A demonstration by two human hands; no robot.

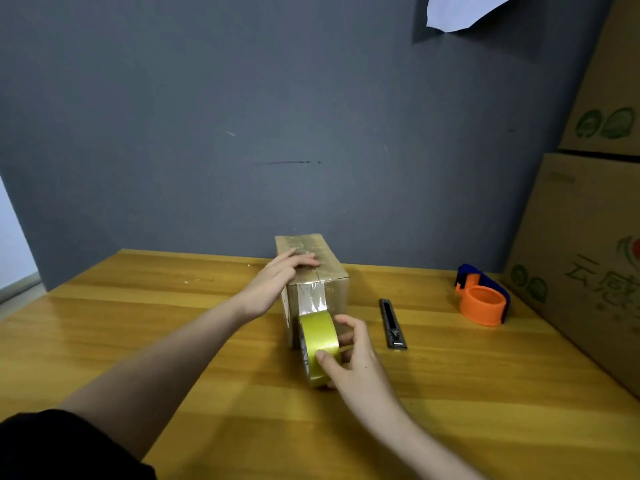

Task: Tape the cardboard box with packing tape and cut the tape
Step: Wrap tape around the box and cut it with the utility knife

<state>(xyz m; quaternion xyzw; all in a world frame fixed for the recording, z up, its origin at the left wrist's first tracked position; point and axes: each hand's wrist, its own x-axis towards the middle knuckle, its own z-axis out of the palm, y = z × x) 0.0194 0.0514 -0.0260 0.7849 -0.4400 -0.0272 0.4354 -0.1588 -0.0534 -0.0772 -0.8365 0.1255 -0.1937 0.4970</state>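
Note:
A small cardboard box (337,292) stands on the wooden table (138,323), its top glossy with tape. My left hand (277,278) lies flat on the box's top, fingers spread, pressing it down. My right hand (349,362) grips a yellow roll of packing tape (318,337) just in front of the box's near face. A clear strip of tape (311,301) runs from the roll up the near face and over the top edge. A black utility knife (392,323) lies on the table to the right of the box.
An orange and blue tape dispenser (483,299) sits at the right rear of the table. Large printed cardboard cartons (585,258) are stacked along the right edge. A grey wall (242,133) stands right behind the table.

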